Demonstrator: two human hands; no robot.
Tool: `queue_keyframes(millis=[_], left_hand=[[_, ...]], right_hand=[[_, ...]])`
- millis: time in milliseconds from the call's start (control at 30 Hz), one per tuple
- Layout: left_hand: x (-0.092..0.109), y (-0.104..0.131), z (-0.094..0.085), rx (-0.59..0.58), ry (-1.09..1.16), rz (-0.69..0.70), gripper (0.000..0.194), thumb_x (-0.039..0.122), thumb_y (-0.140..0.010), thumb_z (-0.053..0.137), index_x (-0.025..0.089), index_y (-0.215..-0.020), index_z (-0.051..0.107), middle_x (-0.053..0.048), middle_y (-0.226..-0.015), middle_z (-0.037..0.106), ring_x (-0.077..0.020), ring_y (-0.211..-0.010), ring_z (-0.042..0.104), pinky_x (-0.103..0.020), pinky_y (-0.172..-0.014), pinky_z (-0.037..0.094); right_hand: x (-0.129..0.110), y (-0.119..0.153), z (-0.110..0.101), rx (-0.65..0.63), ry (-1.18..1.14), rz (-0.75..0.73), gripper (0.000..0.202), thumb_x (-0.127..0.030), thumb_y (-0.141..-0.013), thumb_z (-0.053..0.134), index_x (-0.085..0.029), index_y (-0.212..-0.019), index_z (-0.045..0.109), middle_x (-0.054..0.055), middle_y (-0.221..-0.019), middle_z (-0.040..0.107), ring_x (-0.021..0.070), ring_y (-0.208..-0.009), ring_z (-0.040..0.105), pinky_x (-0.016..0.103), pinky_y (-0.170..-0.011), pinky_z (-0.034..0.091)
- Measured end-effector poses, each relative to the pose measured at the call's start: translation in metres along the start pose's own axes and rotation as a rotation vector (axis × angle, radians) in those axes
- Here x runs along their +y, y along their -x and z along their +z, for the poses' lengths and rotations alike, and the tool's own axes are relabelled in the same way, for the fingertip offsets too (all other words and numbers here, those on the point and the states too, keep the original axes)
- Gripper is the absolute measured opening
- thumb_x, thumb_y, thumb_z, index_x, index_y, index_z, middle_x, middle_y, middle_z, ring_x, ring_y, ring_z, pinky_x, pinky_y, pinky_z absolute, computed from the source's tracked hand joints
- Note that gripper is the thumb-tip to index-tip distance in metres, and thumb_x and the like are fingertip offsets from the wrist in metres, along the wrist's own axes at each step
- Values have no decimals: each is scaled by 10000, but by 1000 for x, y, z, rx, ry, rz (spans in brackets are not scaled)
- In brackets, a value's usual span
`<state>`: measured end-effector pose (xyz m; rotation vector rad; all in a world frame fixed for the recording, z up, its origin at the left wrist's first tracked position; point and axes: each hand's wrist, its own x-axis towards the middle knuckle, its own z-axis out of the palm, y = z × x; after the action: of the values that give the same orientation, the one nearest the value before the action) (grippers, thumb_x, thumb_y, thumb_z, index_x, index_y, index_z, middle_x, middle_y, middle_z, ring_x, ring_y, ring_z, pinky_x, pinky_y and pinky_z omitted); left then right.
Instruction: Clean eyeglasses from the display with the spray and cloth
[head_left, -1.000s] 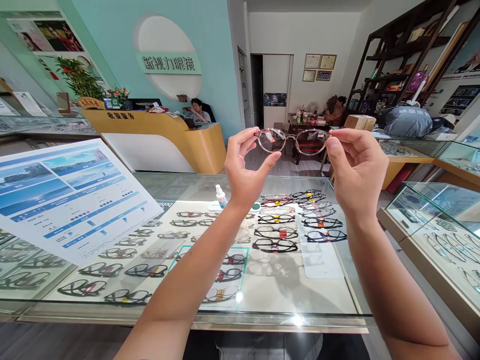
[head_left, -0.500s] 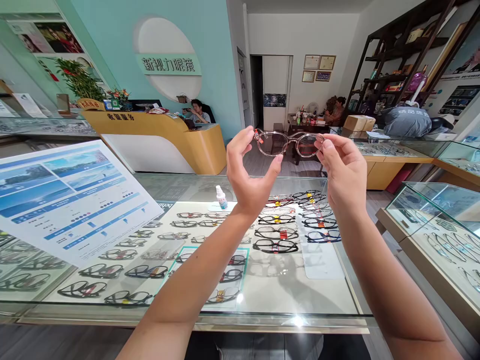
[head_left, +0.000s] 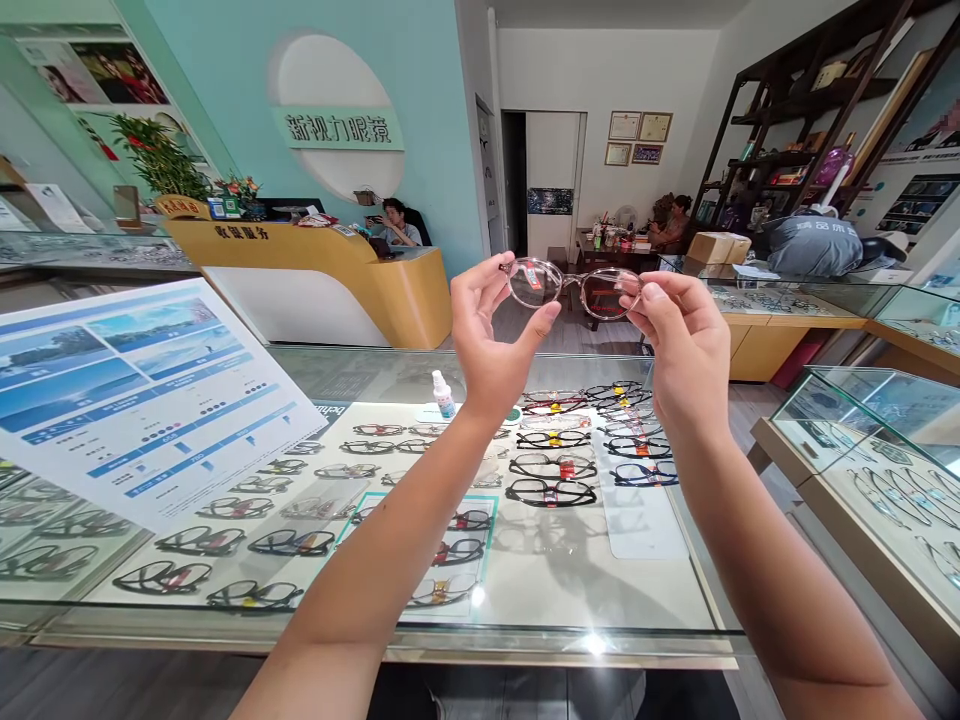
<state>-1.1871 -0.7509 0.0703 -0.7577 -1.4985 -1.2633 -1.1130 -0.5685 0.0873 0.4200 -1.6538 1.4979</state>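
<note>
A pair of clear-framed round glasses [head_left: 571, 282] is held up in front of me above the glass display counter. My left hand [head_left: 495, 325] pinches its left end with the fingertips, thumb stretched below the left lens. My right hand [head_left: 684, 340] grips the right end between thumb and fingers. A red and white sticker [head_left: 532, 274] shows at the left lens. Beneath my hands, dark-framed glasses [head_left: 551, 491] lie in rows in the counter.
A white spray bottle [head_left: 443, 395] stands on the counter [head_left: 570, 640]. A printed sheet [head_left: 157, 400] is at the left. Another glass case [head_left: 885, 450] stands at the right. Behind are a yellow reception desk [head_left: 405, 290] with a seated person [head_left: 397, 225], and cardboard boxes [head_left: 718, 247].
The glasses have turned and tilted in my hands, so the lenses face differently and the sticker now shows within the left lens. Both hands have shifted slightly.
</note>
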Motion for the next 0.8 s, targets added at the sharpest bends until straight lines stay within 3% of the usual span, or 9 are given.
queue_keyframes(millis=[233,500,667,800], left_hand=[[-7,-2,2,-35,136,-24,689,700,-924,765,386,-1455,459,-113,-1501,626,-296,-1413,676,-498,-1203,554],[-12,-1,5,-121,134,-91,729,715,-906,776,383,-1469,455,-124,-1464,664,-274,-1378,697,-461,-1153,587],[-4,6,10,-81,89,-104,727,666,-928,785,367,-1496,445,-128,-1482,648,-267,-1383,688,-455,-1149,586],[5,9,6,-14,15,-111,655,599,-963,779,337,-1481,475,-128,-1499,649,-255,-1353,696,-445,-1128,588]], right_hand=[[-12,4,4,2,-35,-24,227,-441,-1054,616,-276,-1186,697,84,-1249,785,240,-1209,757,469,-1069,628],[-14,4,4,1,-45,7,253,-424,-1056,568,-259,-1169,724,81,-1181,806,240,-1140,780,472,-1029,646],[-6,3,5,-31,-67,21,283,-471,-1069,550,-264,-1169,716,81,-1212,805,236,-1152,778,461,-1026,640],[-2,-1,1,-71,-141,162,211,-384,-1012,573,-260,-1102,719,67,-1200,817,225,-1071,790,463,-1006,632]])
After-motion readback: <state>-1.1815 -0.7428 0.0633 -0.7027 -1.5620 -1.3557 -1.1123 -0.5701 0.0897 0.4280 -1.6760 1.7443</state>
